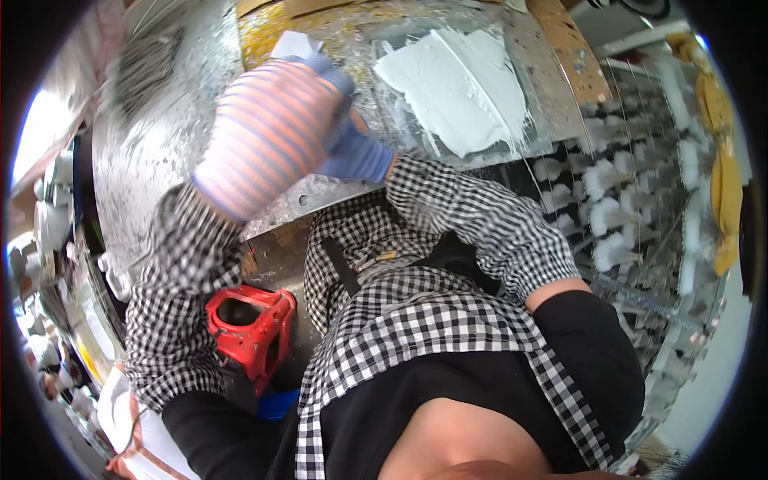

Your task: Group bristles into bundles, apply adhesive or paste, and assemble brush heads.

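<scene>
My left hand (268, 120), in an orange-and-blue striped knit glove, is closed with its back toward me over the metal worktop. What its curled fingers hold, if anything, is hidden. Close against it is my right hand (360, 152) in a blue glove, its fingers mostly covered by the left. A white flat piece (296, 44) shows just beyond the left glove; whether either hand touches it cannot be made out. To the right of both hands, thick white paste (460, 88) is spread in a broad patch over a grey plate (528, 88).
The metal worktop (160, 152) carries yellow and dark stains. A wire rack (616, 176) with rows of whitish, fan-shaped tufted pieces stands at right, beside hanging yellow cloth (724, 184). Below the worktop sits a red plastic stool (252, 328). Brown board (572, 48) lies at the far right.
</scene>
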{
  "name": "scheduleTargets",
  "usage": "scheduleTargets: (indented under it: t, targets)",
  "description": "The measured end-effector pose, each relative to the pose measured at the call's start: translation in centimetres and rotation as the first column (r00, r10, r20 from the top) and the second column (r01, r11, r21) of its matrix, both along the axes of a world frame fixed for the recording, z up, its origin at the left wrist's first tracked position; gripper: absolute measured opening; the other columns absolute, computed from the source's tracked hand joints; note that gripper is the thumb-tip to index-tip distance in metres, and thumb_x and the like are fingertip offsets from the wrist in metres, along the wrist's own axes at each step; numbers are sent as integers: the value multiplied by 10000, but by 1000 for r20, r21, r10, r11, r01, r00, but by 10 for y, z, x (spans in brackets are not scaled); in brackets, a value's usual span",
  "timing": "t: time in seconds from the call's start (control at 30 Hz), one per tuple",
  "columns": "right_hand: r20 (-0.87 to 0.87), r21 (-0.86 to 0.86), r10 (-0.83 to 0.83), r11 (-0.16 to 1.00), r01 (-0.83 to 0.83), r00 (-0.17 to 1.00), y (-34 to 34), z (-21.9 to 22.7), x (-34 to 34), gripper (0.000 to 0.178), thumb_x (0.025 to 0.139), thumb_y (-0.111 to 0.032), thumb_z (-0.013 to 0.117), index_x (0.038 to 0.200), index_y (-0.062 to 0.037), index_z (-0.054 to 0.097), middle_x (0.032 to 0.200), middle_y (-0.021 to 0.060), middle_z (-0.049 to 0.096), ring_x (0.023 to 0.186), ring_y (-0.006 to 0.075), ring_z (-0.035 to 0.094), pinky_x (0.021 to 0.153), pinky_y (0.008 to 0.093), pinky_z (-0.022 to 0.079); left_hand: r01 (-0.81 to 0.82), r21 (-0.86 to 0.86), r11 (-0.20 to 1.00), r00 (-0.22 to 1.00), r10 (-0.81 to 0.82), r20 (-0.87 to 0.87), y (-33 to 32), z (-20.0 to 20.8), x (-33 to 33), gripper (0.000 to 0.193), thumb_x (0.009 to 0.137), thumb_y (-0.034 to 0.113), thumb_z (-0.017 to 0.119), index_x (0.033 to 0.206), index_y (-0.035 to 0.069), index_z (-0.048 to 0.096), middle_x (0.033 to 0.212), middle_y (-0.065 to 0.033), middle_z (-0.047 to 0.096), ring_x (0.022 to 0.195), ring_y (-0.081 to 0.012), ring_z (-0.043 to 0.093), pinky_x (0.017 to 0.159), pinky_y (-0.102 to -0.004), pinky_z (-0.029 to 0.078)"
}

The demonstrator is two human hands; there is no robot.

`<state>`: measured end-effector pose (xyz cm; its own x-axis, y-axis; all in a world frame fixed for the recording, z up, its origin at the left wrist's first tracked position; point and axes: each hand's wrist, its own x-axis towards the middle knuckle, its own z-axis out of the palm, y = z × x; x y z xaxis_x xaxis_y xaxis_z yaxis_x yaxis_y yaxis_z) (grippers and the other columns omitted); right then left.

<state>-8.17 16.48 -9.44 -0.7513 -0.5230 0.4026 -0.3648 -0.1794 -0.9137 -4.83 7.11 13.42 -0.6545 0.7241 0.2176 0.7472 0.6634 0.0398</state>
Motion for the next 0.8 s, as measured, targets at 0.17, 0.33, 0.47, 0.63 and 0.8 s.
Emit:
scheduleTargets:
  t: [0.17,0.33,0.47,0.63,0.8]
  targets:
    - [-305,185,-119,966,181,945,38,31,4,458,837,-229,763,1225,-67,582,1176,76,663,1106,165,618,940,348,521,-48,69,996,998,45,54,13,-3,-15,199,867,130,643,1056,99,699,998,-121,683,903,-349,656,794,-424,528]
    - [-491,331,-202,856,396,847,127,73,-47,282,849,-255,758,1018,-47,674,862,44,727,729,163,711,686,326,625,79,-178,981,986,-50,162,103,46,-69,365,776,136,741,1111,13,666,1089,-171,708,968,-289,697,843,-387,586]
    - [-310,287,-564,712,641,765,186,75,-58,511,800,-257,802,1237,-55,631,1112,114,712,1028,267,687,902,375,555,91,-485,870,938,88,334,154,70,-106,272,801,165,738,1036,32,710,977,-155,737,847,-257,714,761,-378,611]
    - [-236,174,-570,772,611,787,191,48,-86,513,728,-237,846,1182,-72,674,1096,107,721,1021,265,684,895,393,536,58,-373,926,950,63,305,151,42,-131,282,801,164,743,1066,67,734,938,-133,731,848,-245,722,773,-391,608]
    - [-596,312,-429,656,688,679,200,12,-92,547,759,-312,796,1239,-98,646,1154,109,701,1096,289,651,979,440,483,38,-475,879,999,-24,36,156,32,-116,310,895,251,703,1163,96,716,1063,-95,735,973,-229,718,814,-354,602]
